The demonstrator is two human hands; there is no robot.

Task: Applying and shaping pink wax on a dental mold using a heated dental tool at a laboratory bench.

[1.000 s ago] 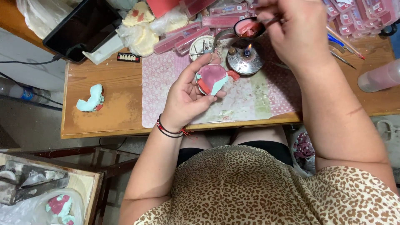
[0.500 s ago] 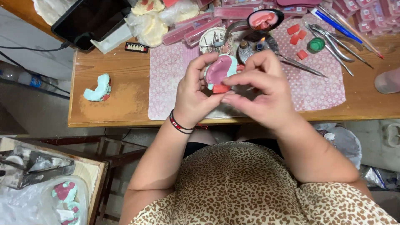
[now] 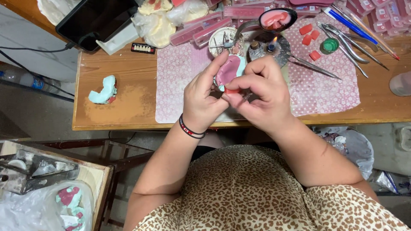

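Two hands: left (image 3: 201, 100) cupping pink wax denture cast (image 3: 229, 70), right (image 3: 261, 92) pinching thin metal tool (image 3: 246, 97); lit burner (image 3: 270, 46) at twelve o'clock risks softening wax.

The desk (image 3: 128, 107) is bare wood, matt and a little worn, with a paler rubbed patch near its front edge. Over it lies a pink dotted cloth mat (image 3: 325, 90), soft and dull. The dental cast (image 3: 229, 70) between the hands looks like pale blue-green plaster, chalky, topped with smooth pink wax that has a slight sheen. A second plaster cast (image 3: 103, 90) has the same chalky look. The metal spoon (image 3: 276, 19) and slim metal instruments (image 3: 346, 40) shine. The tablet (image 3: 92, 19) has a glossy black screen. The small wax blocks (image 3: 306, 30) are matt red.
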